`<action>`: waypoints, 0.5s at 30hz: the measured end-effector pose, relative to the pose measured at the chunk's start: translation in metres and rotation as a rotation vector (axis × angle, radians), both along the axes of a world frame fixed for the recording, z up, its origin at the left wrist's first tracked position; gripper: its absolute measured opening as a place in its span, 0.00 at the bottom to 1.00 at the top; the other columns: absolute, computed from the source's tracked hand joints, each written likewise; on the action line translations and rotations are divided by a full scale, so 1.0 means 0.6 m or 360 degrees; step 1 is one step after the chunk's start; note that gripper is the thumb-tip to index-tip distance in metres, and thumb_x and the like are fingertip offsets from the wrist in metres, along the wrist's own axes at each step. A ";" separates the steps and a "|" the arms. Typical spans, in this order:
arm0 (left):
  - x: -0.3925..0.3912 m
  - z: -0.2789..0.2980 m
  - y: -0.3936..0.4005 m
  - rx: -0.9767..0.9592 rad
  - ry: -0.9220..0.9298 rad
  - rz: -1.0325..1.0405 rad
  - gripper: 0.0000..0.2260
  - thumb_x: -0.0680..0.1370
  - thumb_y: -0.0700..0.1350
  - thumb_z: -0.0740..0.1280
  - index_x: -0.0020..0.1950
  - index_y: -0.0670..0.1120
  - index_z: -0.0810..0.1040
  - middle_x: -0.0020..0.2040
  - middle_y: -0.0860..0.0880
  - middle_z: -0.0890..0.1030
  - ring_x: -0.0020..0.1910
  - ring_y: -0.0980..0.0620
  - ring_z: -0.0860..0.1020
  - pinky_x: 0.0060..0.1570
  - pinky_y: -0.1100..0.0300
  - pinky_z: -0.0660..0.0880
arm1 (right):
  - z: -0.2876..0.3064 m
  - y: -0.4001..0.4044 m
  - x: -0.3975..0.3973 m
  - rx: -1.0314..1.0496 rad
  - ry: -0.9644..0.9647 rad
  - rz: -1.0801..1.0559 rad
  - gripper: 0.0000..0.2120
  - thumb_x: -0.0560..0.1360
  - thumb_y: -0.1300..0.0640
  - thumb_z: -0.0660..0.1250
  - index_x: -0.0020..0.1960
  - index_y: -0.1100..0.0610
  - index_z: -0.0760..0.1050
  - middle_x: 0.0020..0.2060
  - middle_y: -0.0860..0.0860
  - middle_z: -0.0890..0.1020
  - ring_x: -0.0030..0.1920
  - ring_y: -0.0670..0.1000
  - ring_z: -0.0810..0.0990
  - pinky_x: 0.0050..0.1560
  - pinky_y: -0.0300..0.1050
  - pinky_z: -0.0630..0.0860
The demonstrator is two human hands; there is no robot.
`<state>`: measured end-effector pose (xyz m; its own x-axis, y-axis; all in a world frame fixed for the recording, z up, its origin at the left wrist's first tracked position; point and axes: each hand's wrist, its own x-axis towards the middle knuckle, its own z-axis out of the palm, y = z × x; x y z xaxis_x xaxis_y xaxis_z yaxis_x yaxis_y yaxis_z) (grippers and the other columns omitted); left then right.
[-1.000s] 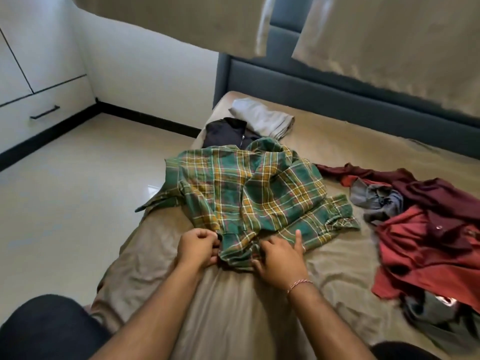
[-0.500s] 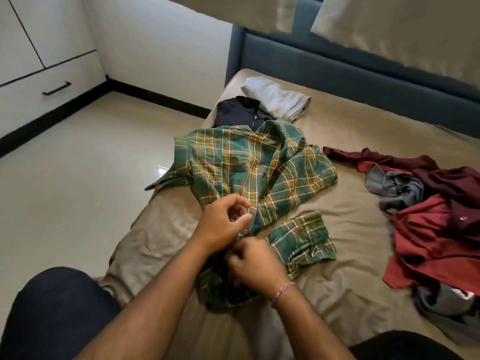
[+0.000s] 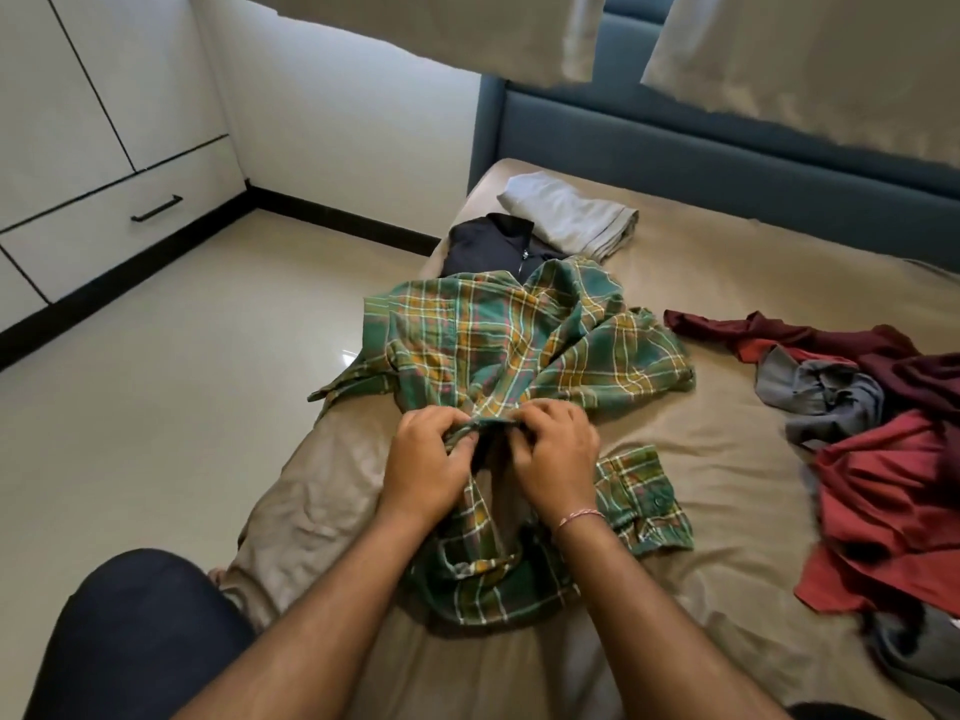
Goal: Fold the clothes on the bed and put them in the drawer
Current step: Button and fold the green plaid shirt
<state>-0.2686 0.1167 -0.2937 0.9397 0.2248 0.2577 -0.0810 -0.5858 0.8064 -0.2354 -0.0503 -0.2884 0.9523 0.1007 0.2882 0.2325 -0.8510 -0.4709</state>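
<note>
Close together, left hand (image 3: pixel 428 462) and right hand (image 3: pixel 553 462) each grip pinching green plaid shirt (image 3: pixel 519 350), no readable label.

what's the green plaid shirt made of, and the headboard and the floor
Green plaid shirt: looks like a soft woven cloth, maybe cotton or flannel; it is matte and crumples in loose folds. Headboard: padded, covered in matte blue-grey fabric or leatherette, with stitched horizontal panels; which one is unclear. Floor: glossy cream tile or polished stone, showing a bright reflection.
</note>
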 end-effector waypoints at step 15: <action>-0.066 0.073 0.179 -0.0254 0.0564 -0.0191 0.03 0.77 0.43 0.77 0.46 0.47 0.84 0.44 0.51 0.86 0.44 0.56 0.84 0.49 0.53 0.81 | 0.068 -0.103 -0.032 -0.0357 0.0018 0.0229 0.11 0.67 0.56 0.70 0.46 0.48 0.72 0.40 0.45 0.80 0.44 0.54 0.82 0.44 0.51 0.77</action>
<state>-0.3082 0.2239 -0.2498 0.9861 0.1190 -0.1163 0.1582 -0.4543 0.8767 -0.2549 -0.1118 -0.2478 0.9264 0.2956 0.2331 0.3547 -0.8928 -0.2776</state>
